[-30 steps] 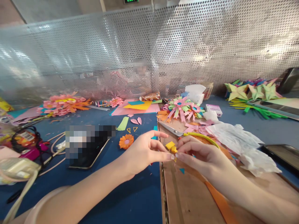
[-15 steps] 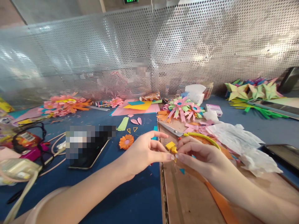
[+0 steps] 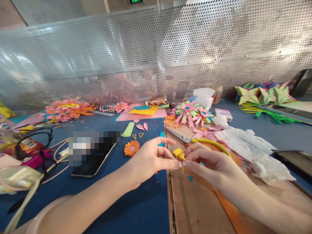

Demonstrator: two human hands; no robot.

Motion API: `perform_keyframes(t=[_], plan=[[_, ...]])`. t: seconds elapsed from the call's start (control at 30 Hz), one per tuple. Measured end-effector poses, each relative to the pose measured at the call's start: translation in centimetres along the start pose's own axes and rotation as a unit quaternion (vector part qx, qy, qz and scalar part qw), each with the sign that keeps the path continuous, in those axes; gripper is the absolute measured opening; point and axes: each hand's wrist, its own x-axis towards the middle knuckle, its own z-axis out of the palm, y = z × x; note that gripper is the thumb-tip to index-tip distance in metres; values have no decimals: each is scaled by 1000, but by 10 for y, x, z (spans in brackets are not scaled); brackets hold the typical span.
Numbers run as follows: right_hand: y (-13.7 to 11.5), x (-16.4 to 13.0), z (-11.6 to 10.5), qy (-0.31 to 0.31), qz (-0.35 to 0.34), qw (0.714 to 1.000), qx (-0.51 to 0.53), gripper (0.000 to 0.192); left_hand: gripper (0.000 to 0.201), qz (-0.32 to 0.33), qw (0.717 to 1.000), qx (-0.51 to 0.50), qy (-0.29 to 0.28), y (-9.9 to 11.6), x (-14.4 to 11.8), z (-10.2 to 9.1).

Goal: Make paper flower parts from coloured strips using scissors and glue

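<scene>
Over the near left corner of the cardboard sheet (image 3: pixel 195 208), both hands meet around a small yellow paper piece (image 3: pixel 179 153). The left hand (image 3: pixel 148 159) pinches it between thumb and a finger, with the index finger stretched out above; the right hand (image 3: pixel 209 162) closes its fingertips on the same piece from the other side, so the two hands touch at the tips. The piece looks folded or rolled, though its exact shape is too small to tell. Judging by this, the yellow piece is partway through being shaped and is not yet joined to anything.

Just beyond the hands on the cardboard sheet lie scissors (image 3: pixel 176 135) with a yellow handle, pink scraps and crumpled white paper (image 3: pixel 246 139). At the far edge of the cardboard sheet sits a finished paper flower (image 3: pixel 188 113) in pink, green and orange. Left of the cardboard sheet, on the blue table (image 3: pixel 136 208), lie a small orange flower (image 3: pixel 132 148) and a phone (image 3: pixel 91 161); farther left is a pile of pink flowers (image 3: pixel 65 109). An orange strip (image 3: pixel 229 211) lies on the cardboard beneath the right forearm.
</scene>
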Motion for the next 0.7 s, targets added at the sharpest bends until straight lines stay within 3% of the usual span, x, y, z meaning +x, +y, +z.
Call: perform_keyframes(t=[0.7], plan=[[3, 4, 0, 12, -10, 1000, 0, 18, 49, 15, 1000, -4, 1, -5, 2, -1]])
